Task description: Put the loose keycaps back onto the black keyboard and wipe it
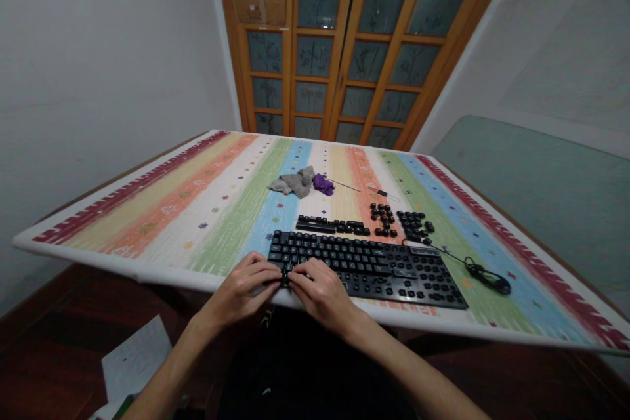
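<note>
A black keyboard [364,281] lies near the table's front edge. Its left and middle parts carry keycaps, while many positions at its right end show bare switches. At the front left corner of the keyboard my left hand [249,281] is closed, thumb and fingers pinched together. My right hand [317,285] meets it there from the right, its fingers also pinched. Between the two sets of fingertips shows a small black keycap [285,274], mostly covered by the fingers. Loose black keycaps [384,218] lie in groups behind the keyboard, several more [413,224] beside them.
A row of long keycaps [315,227] lies just behind the keyboard. Farther back are a grey cloth [295,182], a purple cloth [323,184], a thin rod [345,184] and a small black-ended item [382,193]. The coiled cable [487,277] rests at right on the striped tablecloth [167,210].
</note>
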The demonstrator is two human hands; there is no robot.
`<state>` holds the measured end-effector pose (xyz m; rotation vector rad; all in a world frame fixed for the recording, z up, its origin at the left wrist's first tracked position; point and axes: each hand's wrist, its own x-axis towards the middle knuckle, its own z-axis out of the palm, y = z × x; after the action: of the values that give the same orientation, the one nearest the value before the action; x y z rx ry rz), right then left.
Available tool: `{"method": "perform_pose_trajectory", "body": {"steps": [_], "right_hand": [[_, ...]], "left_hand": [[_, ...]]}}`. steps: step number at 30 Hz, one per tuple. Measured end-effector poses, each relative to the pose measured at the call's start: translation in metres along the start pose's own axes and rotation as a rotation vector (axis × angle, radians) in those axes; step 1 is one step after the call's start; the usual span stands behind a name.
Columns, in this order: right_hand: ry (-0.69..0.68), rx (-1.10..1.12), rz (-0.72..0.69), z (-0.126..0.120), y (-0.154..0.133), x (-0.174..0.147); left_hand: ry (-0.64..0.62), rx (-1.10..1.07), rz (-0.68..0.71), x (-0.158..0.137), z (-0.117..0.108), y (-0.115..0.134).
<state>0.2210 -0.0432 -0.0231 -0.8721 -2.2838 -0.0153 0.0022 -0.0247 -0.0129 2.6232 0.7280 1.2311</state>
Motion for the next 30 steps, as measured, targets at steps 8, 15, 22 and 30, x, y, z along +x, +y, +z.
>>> {"method": "perform_pose_trajectory", "body": {"steps": [8,15,22,30], "right_hand": [[-0.054,-0.053,-0.04,-0.001,0.0016,0.0037],[-0.007,-0.003,-0.048,-0.0006,0.0051,0.0009],[-0.008,-0.059,-0.066,0.0016,0.0015,-0.0002],[-0.05,-0.174,-0.128,-0.0004,0.001,-0.0019]], "left_hand": [[-0.099,0.032,0.055,0.0049,-0.0062,-0.0025],[-0.107,-0.002,0.018,0.0043,-0.0069,-0.002],[-0.107,0.075,0.031,0.0065,-0.004,0.0029],[-0.169,0.066,0.021,0.0071,-0.0057,0.0006]]}}
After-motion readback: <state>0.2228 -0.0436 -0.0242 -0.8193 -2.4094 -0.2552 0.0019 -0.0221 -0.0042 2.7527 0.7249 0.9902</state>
